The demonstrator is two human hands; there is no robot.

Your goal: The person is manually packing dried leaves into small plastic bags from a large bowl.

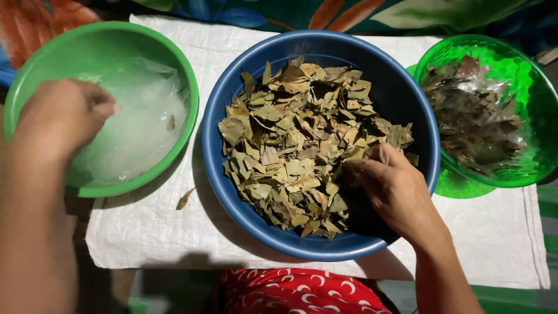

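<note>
A blue bowl (407,99) in the middle holds a heap of dried olive-brown leaves (290,139). My right hand (395,189) reaches into its right side, fingers curled into the leaves and pinching some. My left hand (61,116) hovers over the left part of a green bowl (192,87), fingers loosely closed near the clear plastic bags (139,128) lying inside; whether it grips a bag is unclear.
A translucent green bowl (535,81) at the right holds darker leaves in clear plastic. All bowls stand on a white woven sack (500,232). One loose leaf (185,199) lies on the sack between the green and blue bowls. Red patterned cloth (290,293) is at the bottom.
</note>
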